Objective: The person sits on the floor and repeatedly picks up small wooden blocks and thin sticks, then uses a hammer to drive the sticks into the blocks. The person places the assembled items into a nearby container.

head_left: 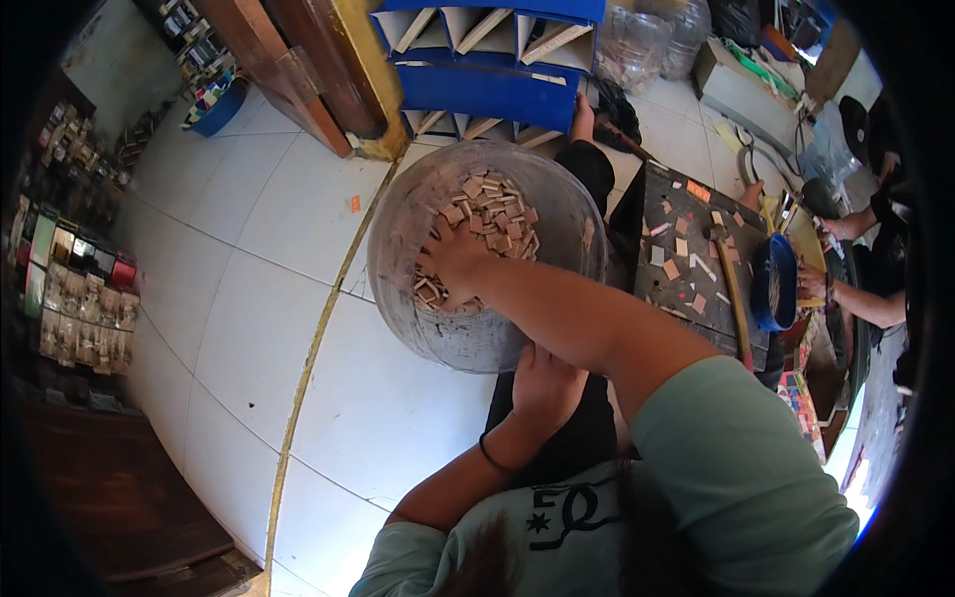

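Chips [502, 221] are lying in the tub [570, 234], beneath and forward-right of the nearer right hand [458, 267], the left hand [549, 386] resting by its near wall, neither grip's closure showing clearly.

Tub [458, 343]: upper centre of the frame; pieces [504, 214] inside. Rack [487, 95]: top centre, behind tub. Desk [711, 333]: right of tub; hammer [734, 294] on desk. Basin [221, 114]: upper left.

A hand could pass over the floor tiles [343, 428] left of the plastic tub [391, 244]; a blue divided rack [487, 93] blocks ahead.
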Tool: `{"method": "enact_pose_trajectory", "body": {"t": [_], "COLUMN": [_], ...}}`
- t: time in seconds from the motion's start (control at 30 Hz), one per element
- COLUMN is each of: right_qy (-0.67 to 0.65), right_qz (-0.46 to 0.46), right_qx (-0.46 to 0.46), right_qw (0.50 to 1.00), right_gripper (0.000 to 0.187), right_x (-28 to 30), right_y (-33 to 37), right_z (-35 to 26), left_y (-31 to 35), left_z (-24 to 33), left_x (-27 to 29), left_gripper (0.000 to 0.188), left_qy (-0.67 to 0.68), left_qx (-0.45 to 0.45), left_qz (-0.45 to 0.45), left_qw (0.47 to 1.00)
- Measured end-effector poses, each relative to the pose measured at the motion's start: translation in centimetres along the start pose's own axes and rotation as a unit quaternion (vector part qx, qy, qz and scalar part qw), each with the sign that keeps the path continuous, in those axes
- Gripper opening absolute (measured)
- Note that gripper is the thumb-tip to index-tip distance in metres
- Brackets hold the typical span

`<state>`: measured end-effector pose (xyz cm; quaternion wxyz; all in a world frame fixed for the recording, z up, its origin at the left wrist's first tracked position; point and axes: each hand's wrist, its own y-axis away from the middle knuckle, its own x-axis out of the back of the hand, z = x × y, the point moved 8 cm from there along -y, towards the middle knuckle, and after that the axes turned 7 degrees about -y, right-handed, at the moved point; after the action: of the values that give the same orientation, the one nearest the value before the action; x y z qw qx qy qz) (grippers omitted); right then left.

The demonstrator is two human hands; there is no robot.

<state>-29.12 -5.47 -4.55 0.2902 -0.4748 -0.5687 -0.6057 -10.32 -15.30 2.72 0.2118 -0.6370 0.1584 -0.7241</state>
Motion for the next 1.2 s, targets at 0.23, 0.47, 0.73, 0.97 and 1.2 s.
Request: {"method": "enact_pose_trajectory", "body": {"t": [0.23, 0.47, 0.73, 0.97, 1.2], "right_qy": [0.021, -0.004, -0.004, -0.027, -0.113], "right_qz": [0.028, -0.033, -0.054, -0.034, -0.056], "right_qx": [0.050, 0.027, -0.012, 0.020, -0.001], "right_qw": [0.998, 0.999, 0.998, 0.999, 0.992], "right_gripper": [0.103, 0.107, 0.083, 0.085, 0.082], "right_x": [-1.4, -1.8, -3.4, -3.5, -4.0], "right_y": [1.1, -0.4, -1.8, -1.1, -1.2], "right_z": [-0.8, -0.8, -0.2, -0.8, -1.0], "left_y": [1.5, 3.8, 6.0, 6.3, 8.3], "left_z": [0.1, -2.0, -3.1, -2.5, -2.9], "left_x": [-1.4, -3.1, -5.5, -5.0, -6.4], "left_gripper": [0.034, 0.038, 0.045, 0.059, 0.060], "left_qy": [0.025, 0.212, 0.519, 0.185, 0.194], "left_qx": [-0.027, 0.110, 0.225, 0.025, 0.092], "left_qz": [0.033, -0.033, -0.056, -0.100, -0.141], "left_qw": [0.999, 0.970, 0.823, 0.977, 0.967]}}
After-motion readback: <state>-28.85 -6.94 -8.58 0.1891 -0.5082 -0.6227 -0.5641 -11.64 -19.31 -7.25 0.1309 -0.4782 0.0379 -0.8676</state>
